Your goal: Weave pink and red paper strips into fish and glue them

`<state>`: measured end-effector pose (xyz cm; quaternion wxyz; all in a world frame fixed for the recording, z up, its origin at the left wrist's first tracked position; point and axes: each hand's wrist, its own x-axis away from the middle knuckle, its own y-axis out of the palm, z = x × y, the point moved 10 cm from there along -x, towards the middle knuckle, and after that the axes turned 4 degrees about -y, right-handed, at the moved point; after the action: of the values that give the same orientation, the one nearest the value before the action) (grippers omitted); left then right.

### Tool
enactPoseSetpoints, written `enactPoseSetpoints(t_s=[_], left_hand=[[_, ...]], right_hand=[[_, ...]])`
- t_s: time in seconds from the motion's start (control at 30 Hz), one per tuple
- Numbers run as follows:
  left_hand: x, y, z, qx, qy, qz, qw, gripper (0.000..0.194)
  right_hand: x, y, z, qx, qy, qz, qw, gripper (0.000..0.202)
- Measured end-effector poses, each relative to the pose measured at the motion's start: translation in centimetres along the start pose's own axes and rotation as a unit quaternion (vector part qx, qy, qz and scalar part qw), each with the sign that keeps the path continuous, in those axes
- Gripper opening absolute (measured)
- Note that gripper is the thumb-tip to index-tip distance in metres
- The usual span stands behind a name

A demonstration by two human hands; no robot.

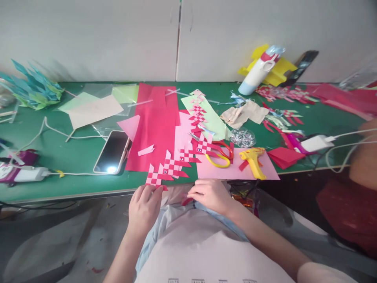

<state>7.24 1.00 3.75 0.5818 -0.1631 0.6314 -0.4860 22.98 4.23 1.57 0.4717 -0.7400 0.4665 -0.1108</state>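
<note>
Left hand: is keeping its fingers curled and nearly closed, apparently pinching the lower red tip of a woven paper fish. Right hand: is hovering apart, fingertips meeting; a red paper piece is showing just below them, whether held I cannot tell.

Woven paper fish: is lying just beyond the left hand's fingers, at the near edge of the surface. Handling, judged: probably weighing next to nothing, fairly stiff across the checked weave, bending and creasing easily at the pointed ends. Best hold: flat across the checked body, sparing the points.

Also: smartphone, lying beyond the left hand, leftward; scissors and yellow glue gun, lying beyond the right hand.
</note>
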Motion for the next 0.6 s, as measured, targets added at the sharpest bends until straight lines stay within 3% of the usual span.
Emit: enactPoseSetpoints(t_s=[0.07,0.2,0.27,0.37,0.5,0.6], left_hand=[[0.2,0.1,-0.1,0.003,0.001,-0.013,1.000,0.017],[0.5,-0.1,-0.4,0.018,-0.011,-0.027,0.999,0.022],[0.6,-0.2,-0.7,0.024,-0.019,-0.028,0.999,0.021],[0.6,-0.2,-1.4,0.025,-0.035,-0.039,0.998,0.017],[0.4,-0.6,-3.2,0.018,-0.105,-0.031,0.994,0.015],[0.7,-1.0,-5.1,0.006,-0.201,-0.029,0.979,0.014]], right_hand=[[0.4,0.5,0.5,0.003,0.035,-0.044,0.998,0.016],[1.0,1.5,0.8,0.035,0.068,-0.152,0.985,0.040],[1.0,1.5,0.7,0.028,0.077,-0.179,0.980,0.034],[0.6,0.8,0.8,-0.006,0.102,-0.182,0.978,0.014],[0.2,-0.1,1.4,0.011,0.117,-0.180,0.977,0.039],[-0.2,-0.7,2.0,0.009,0.132,-0.163,0.978,0.023]])
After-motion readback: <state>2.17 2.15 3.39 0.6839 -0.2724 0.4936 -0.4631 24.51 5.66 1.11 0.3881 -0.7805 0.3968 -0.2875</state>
